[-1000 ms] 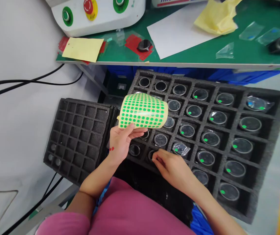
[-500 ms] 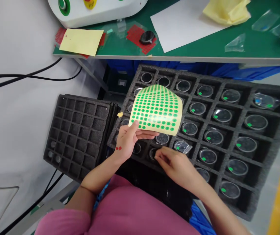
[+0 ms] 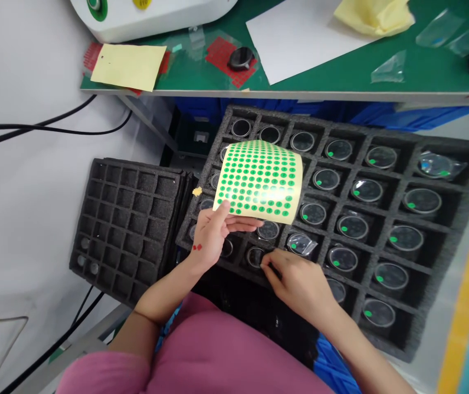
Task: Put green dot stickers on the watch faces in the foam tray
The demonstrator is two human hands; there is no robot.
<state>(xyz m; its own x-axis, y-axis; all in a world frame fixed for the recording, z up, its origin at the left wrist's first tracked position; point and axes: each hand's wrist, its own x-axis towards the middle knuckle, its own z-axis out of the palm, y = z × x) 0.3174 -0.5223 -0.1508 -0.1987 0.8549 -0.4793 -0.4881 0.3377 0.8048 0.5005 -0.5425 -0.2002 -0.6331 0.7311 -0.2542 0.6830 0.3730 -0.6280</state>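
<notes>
1. Over the foam tray (image 3: 443, 241) in the person's lap, the left hand (image 3: 212, 235) pinched the lower left corner of a yellow sticker sheet (image 3: 261, 180) covered in rows of green dots, thumb on top and fingers beneath, so the sheet curved up above the tray's left columns.
2. The right hand (image 3: 300, 282) was lowered to the near edge of the tray, its fingertips drawn together at a round lens (image 3: 255, 256) in a front cell; whether a dot was stuck to a fingertip could not be told.
3. Judging by the dots, most of the work looked done: lenses across the middle and right of the tray, such as the marked lens (image 3: 405, 238), each carried one green dot near the rim.
4. Several lenses in the far-left cells and the cells under the sheet showed no dot, or were hidden, so these seemed to be what was left.
5. A second, mostly empty foam tray (image 3: 127, 224) lay just beside the first, to the left.
6. No brand or readable writing showed; the yellow paper (image 3: 127, 65) on the green bench (image 3: 333, 76) was blank, and two small red marks sat on the left hand.
</notes>
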